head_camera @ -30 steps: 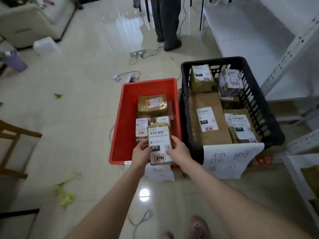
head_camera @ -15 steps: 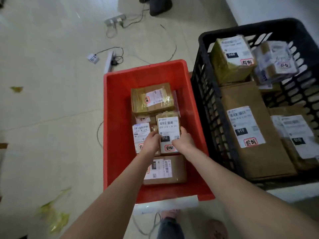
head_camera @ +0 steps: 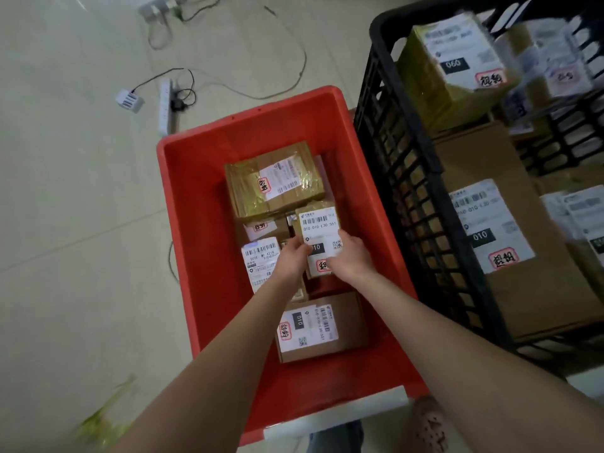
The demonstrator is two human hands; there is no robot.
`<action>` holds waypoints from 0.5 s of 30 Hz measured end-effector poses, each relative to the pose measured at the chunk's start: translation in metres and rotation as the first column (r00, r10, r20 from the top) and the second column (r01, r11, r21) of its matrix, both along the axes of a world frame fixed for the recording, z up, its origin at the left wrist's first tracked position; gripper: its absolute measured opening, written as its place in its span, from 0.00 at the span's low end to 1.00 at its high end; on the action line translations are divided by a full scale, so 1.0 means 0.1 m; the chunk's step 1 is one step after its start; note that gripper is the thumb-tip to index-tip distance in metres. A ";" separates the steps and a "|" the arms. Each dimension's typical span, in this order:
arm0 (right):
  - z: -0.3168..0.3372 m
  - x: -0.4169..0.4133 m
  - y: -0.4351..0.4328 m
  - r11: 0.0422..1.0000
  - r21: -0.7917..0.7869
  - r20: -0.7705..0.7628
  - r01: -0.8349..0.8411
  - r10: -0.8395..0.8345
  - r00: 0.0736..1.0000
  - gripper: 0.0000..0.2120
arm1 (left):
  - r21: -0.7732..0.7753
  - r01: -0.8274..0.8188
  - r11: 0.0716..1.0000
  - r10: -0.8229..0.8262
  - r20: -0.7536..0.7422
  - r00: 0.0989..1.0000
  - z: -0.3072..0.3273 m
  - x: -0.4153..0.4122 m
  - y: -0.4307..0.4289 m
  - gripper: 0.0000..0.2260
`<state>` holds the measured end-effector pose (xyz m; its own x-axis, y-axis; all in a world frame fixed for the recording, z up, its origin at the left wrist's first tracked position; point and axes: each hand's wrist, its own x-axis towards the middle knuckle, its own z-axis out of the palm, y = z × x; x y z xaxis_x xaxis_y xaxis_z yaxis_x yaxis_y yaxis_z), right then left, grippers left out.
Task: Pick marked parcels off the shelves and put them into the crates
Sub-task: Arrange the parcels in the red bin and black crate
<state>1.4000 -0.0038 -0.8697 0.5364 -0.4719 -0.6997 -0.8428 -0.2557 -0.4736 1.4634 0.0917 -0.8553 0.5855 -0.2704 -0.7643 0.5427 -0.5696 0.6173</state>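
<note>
Down inside the red crate (head_camera: 196, 256), both hands hold one small brown parcel (head_camera: 322, 225) by its near end. The left hand (head_camera: 294, 256) grips its left edge and the right hand (head_camera: 351, 261) its right edge. The fingers of each are curled round the cardboard and lie over the near part of the white label. That label faces up, with a barcode at the far end, a black "010" patch and a red-framed stamp partly covered by the hands. The parcel is right of the crate's middle, above the parcels already in there; whether it rests on them or hangs just over them I cannot tell.

Just beyond it lies a taped parcel (head_camera: 274, 178) wrapped in shiny yellowish tape. To its left is a white-labelled parcel (head_camera: 260, 259), partly under the left wrist. Nearer, between the forearms, a flat brown box (head_camera: 322, 328) lies with its label turned sideways. A white paper strip (head_camera: 336, 415) runs along the crate's near rim.

Right beside the red crate stands a black crate (head_camera: 408, 191) with latticed walls. It holds a large carton (head_camera: 510, 256) marked "010" and, farther, a yellowish parcel (head_camera: 451, 70) marked "060". On the floor (head_camera: 65, 223) at far left lie a power strip (head_camera: 165, 104), a white adapter (head_camera: 129, 100) and loose cables (head_camera: 294, 76).
</note>
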 end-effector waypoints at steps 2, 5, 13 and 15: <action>0.12 -0.07 0.00 0.998 -0.050 0.001 -0.038 0.038 0.999 0.30 | 0.082 0.118 0.990 -0.127 0.116 0.985 0.06 -0.01 0.02 0.17; 0.34 -0.21 0.04 0.979 -0.139 -0.016 -0.147 0.146 0.989 0.32 | 0.415 0.382 0.826 -0.518 0.290 0.805 0.21 -0.05 0.06 0.25; 1.25 -0.63 0.02 0.934 -0.266 0.073 -0.239 0.267 0.961 0.35 | 0.640 0.514 0.572 -0.816 0.377 0.438 0.92 -0.28 -0.06 0.35; 1.53 -0.79 -0.07 0.915 -0.349 0.137 -0.204 0.265 0.954 0.34 | 0.640 0.479 0.601 -0.799 0.469 0.375 1.21 -0.36 -0.19 0.33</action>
